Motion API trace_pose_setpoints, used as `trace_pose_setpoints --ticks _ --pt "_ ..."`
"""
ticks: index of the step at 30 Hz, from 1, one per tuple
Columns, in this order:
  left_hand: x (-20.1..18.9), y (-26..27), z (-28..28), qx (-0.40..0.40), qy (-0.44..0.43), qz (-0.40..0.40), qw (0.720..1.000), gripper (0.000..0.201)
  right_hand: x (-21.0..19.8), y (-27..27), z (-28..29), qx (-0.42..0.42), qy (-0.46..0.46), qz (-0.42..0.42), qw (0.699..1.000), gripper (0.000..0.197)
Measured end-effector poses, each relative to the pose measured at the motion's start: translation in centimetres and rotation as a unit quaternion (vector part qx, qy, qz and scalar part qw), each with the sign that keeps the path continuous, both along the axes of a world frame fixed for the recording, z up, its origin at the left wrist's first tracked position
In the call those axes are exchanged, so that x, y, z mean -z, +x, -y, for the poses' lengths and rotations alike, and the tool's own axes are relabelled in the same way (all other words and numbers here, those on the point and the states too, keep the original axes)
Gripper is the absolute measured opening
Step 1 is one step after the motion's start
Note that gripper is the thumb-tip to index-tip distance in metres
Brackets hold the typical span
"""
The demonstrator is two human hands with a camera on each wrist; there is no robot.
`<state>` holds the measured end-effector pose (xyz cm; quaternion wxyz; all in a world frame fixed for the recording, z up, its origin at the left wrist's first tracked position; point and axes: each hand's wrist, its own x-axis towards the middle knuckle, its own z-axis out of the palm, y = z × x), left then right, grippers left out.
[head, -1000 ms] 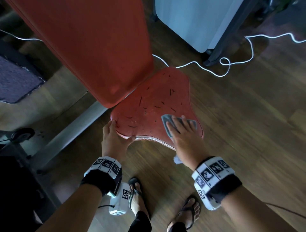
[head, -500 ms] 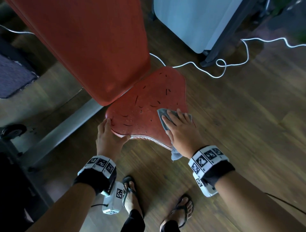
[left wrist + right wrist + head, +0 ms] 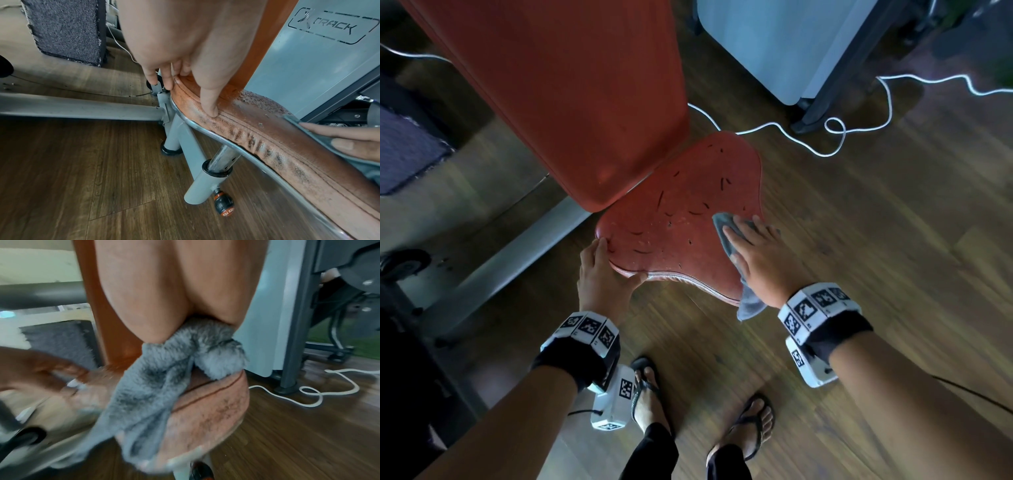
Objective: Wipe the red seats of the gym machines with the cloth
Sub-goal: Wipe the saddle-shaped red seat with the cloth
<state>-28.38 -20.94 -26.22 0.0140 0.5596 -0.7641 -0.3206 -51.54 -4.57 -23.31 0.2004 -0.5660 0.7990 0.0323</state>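
On red seat (image 3: 681, 219), right hand (image 3: 763, 267) presses cloth (image 3: 720, 224).

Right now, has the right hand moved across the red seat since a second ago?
Yes. The right hand has slid the grey cloth rightward across the red seat; its fingertips now reach past the seat's right edge.
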Motion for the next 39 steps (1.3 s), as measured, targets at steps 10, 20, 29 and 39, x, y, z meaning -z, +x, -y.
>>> trace_pose_setpoints --ticks 10,20,29,39 --pt "0.3 0.0 -0.1 -0.001 -0.007 -0.011 1.000 0.099 0.4 1.1 0.2 0.069 -0.026 -0.012 0.997 0.055" --pt "0.0 0.0 -0.1 0.000 0.005 -0.009 1.000 0.100 1.2 -0.7 2.6 0.104 -0.011 -0.014 0.994 0.051" --pt "0.1 0.0 0.0 -0.004 0.004 -0.008 1.000 0.102 0.9 2.3 0.1 0.188 -0.025 -0.023 0.982 0.050" --pt "0.3 0.1 0.0 0.002 -0.009 0.000 1.000 0.101 0.1 0.6 2.8 0.215 0.034 0.008 0.976 0.050"
